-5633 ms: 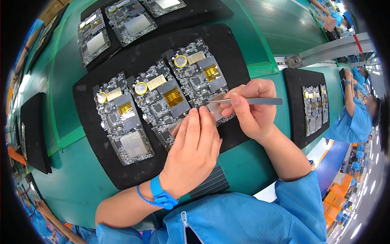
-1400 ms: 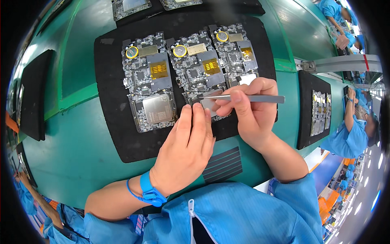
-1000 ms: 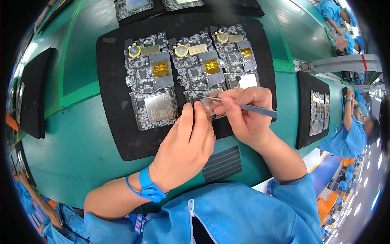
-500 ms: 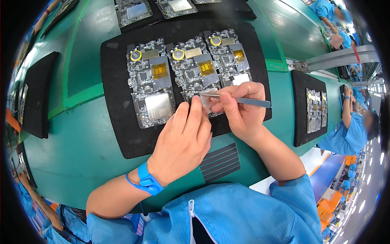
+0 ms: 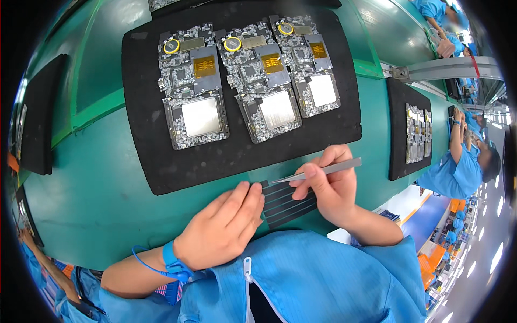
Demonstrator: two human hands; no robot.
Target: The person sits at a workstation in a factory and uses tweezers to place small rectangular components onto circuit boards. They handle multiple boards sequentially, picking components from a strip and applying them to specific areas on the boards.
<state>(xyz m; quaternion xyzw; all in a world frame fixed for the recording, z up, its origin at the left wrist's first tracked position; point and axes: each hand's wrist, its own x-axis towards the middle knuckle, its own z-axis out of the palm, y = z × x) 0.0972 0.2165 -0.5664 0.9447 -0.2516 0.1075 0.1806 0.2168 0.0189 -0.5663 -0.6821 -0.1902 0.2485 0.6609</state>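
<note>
In my right hand (image 5: 335,188) is a pair of metal tweezers (image 5: 336,166), pinched between thumb and fingers. Their points reach the upper left corner of a sheet of black strips (image 5: 293,207) lying on the green mat. My left hand (image 5: 219,229) rests with fingers stretched out, its fingertips at the left edge of those strips. Beyond both hands, three circuit boards (image 5: 195,121), (image 5: 277,110), (image 5: 323,89) lie side by side on a black foam pad (image 5: 156,167). Each carries a round yellow-rimmed coin cell, an amber tape patch and a silver plate.
At the right, another black pad (image 5: 397,129) holds more boards. A dark pad (image 5: 40,118) stands at the far left. Past the right pad runs a grey metal rail (image 5: 447,68). Other people in blue work at the sides. A blue strap (image 5: 172,258) circles my left wrist.
Both hands have come back from the middle board to the black strips, tweezers included. The middle board's silver plate now shows uncovered. The boards appear higher in the view.
</note>
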